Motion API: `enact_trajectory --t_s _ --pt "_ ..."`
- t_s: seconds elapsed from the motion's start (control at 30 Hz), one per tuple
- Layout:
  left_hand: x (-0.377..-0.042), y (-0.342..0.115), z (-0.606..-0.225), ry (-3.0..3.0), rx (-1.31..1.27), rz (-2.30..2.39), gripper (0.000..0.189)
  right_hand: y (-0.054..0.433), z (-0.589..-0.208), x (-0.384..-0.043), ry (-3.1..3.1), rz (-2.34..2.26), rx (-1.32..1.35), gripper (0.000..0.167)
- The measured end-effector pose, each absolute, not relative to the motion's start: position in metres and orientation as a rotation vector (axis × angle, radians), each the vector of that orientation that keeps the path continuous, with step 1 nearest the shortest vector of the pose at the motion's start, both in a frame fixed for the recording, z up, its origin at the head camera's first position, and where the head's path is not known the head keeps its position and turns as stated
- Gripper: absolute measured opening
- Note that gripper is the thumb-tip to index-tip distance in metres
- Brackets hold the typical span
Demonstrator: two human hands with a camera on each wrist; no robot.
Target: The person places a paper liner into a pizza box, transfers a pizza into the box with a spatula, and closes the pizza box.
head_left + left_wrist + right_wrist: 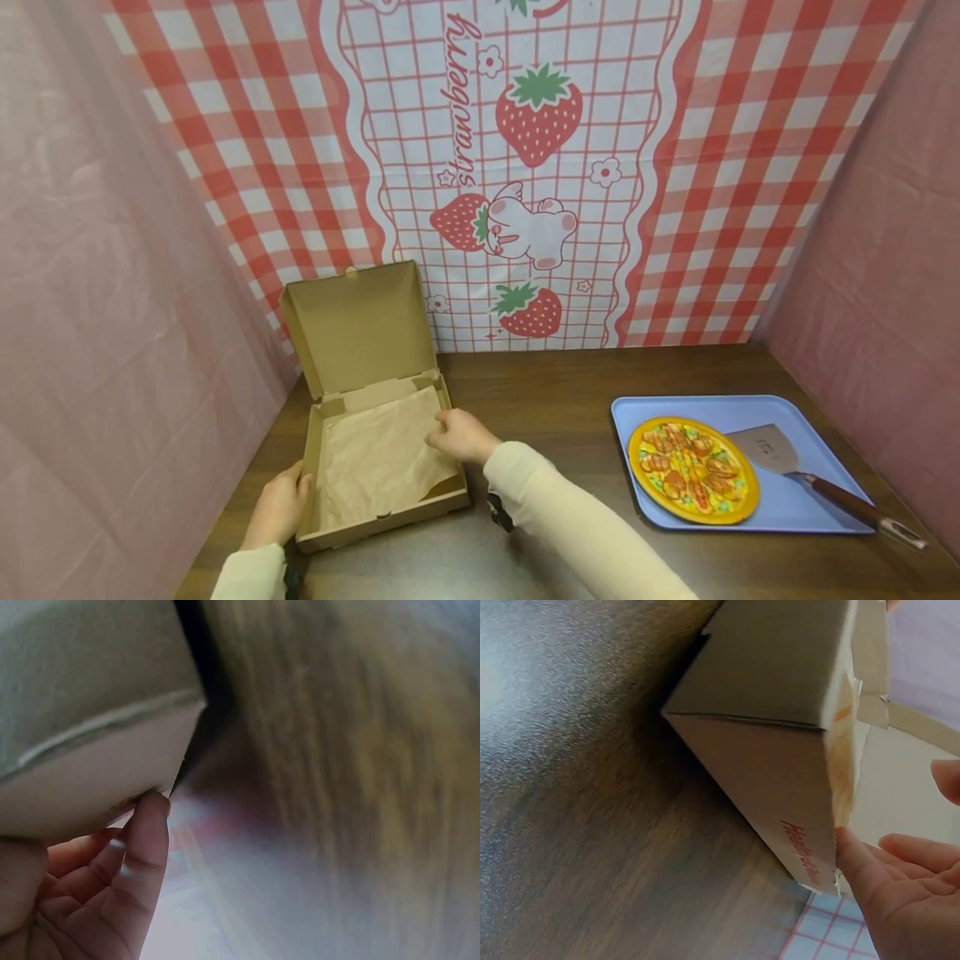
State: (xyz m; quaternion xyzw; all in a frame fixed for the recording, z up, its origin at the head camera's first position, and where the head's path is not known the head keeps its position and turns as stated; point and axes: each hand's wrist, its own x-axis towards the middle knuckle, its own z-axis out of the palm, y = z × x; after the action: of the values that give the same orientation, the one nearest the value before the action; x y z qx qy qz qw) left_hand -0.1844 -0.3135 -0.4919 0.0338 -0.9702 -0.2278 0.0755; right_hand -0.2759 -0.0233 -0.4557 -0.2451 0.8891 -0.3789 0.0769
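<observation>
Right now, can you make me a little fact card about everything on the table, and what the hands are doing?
Box: cardboard box, lid up
Inside box: brown paper
Left hand: holds the box's left wall
Right hand: at the box's right wall, by the paper's edge
Tray: blue, right of the box
On tray: pizza; spatula, handle past the rim
Table: brown

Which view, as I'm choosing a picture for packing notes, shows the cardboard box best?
The head view: it shows almost the whole cardboard box, lid raised, brown paper inside. The left wrist view has only a cropped corner; the right wrist view, a corner, red lettering on one side and part of the interior.
</observation>
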Motion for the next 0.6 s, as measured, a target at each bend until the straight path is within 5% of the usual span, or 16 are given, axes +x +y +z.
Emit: enact_trajectory --t_s 0.6 --pt "-0.185 -0.312 -0.492 -2.938 0.144 -0.707 0.040 0.002 -0.467 -0.265 2.519 -1.408 -0.807 0.046"
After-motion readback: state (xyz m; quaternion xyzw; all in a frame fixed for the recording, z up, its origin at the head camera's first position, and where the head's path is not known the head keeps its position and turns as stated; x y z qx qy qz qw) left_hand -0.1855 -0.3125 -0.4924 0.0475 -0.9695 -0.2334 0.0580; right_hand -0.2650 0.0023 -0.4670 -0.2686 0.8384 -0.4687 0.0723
